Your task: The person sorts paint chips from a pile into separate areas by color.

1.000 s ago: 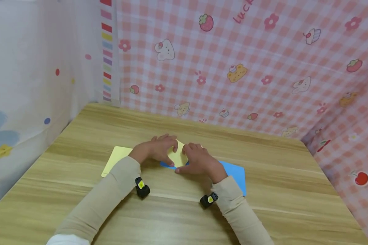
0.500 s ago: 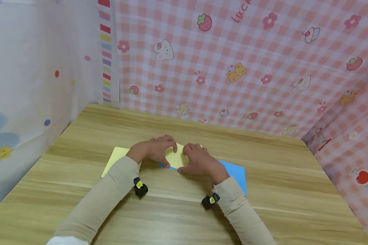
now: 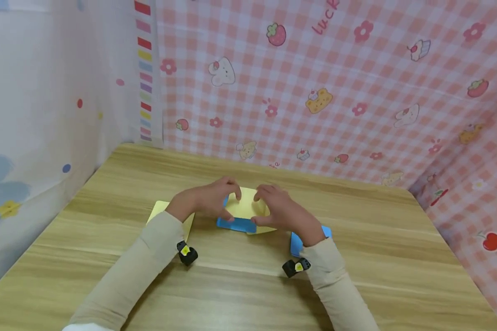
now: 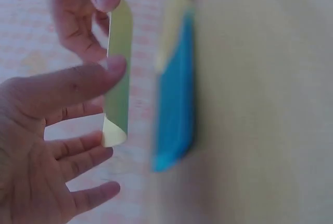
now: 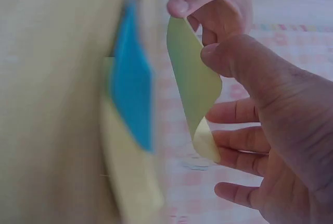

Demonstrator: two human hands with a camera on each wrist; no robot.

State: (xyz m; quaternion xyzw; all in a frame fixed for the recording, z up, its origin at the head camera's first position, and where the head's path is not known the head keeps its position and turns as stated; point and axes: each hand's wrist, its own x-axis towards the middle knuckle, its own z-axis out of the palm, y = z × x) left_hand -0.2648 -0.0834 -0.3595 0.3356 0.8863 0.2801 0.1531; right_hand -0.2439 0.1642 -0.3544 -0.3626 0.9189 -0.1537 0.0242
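Note:
Between my two hands a thin yellow card (image 3: 246,204) is held up off the table. My left hand (image 3: 215,197) pinches its left side, thumb on the near edge and fingers on the far edge. My right hand (image 3: 283,209) pinches the right side in the same way. Both wrist views show the raised card (image 4: 119,73) bowed, with one end curling. Below it on the table lie a blue card (image 3: 237,225) and another yellow card (image 3: 265,229), overlapping and partly hidden by the hands.
A yellow card (image 3: 159,209) lies under my left forearm, partly covered. At my right wrist another blue card (image 3: 297,245) lies mostly hidden. The wooden table (image 3: 232,294) ends at a pink checked cloth (image 3: 298,69) behind and a white cloth (image 3: 45,92) on the left.
The yellow card between my hands has risen from the table, uncovering more of the blue card and a yellow card below. My right hand has moved slightly right, covering more of the right-hand blue card.

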